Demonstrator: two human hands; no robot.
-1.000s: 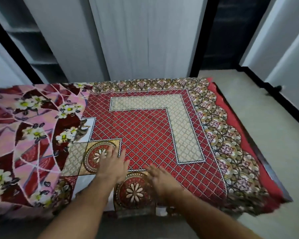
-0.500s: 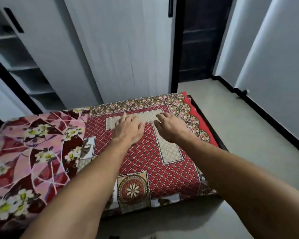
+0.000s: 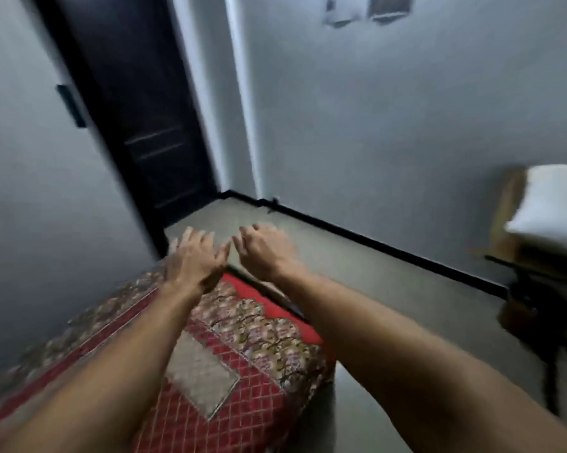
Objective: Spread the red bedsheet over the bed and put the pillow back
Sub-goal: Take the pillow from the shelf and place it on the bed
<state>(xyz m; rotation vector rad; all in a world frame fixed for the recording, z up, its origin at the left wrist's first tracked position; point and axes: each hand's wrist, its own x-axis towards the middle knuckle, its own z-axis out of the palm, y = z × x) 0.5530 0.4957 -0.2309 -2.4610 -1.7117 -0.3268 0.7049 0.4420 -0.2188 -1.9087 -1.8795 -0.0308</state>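
The red bedsheet is lying spread flat over the bed, its patterned border running along the bed's right edge and hanging down at the near right corner. Both arms are reaching out across the bed toward its far right corner. The left hand is hovering palm-down over that corner with its fingers spread and straight, gripping nothing; the blur is hiding whether it is touching the sheet. The right hand is stretching just past the bed's right edge, above the floor, its fingers drooping loosely and holding nothing. The white pillow is sitting well apart from the bed, off to its right, on a wooden stand against the wall. A dark door is standing beyond the bed's far corner.
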